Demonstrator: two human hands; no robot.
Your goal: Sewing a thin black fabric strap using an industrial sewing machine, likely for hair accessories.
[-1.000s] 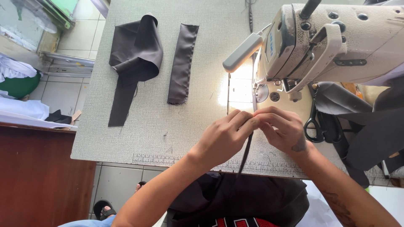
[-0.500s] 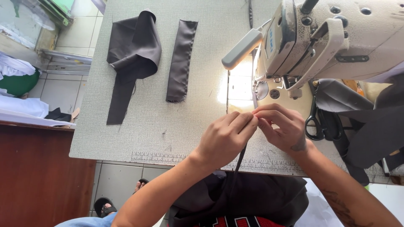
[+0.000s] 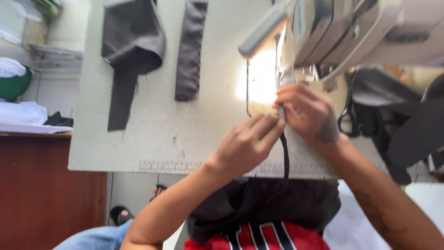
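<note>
Head view, hands: we see our left hand (image 3: 247,144) curled, fingertips pinched on a narrow black fabric strip (image 3: 285,155); our right hand (image 3: 307,113) is closed on the same strip just beyond, near the needle.
Strip: it runs from the lit needle area toward us, over the near table edge, down to the dark cloth in our lap (image 3: 273,203).
Machine: the white industrial sewing machine (image 3: 360,32) stands at the far right, with a bright lamp glow (image 3: 259,78) under its grey arm.
Labels and markings: a printed ruler scale (image 3: 180,166) runs along the near table edge; we see no packages, and small marks on the machine are too blurred to tell.
Surface: the pale grey table (image 3: 152,129) carries a folded dark grey fabric piece (image 3: 132,41) at far left and a long dark grey band (image 3: 189,51) beside it.
Right side: black-handled scissors (image 3: 348,115) hang by the machine.
Room: a brown wooden cabinet (image 3: 41,194) stands at left with white folded cloth (image 3: 23,115) on top; pale floor tiles lie below.
</note>
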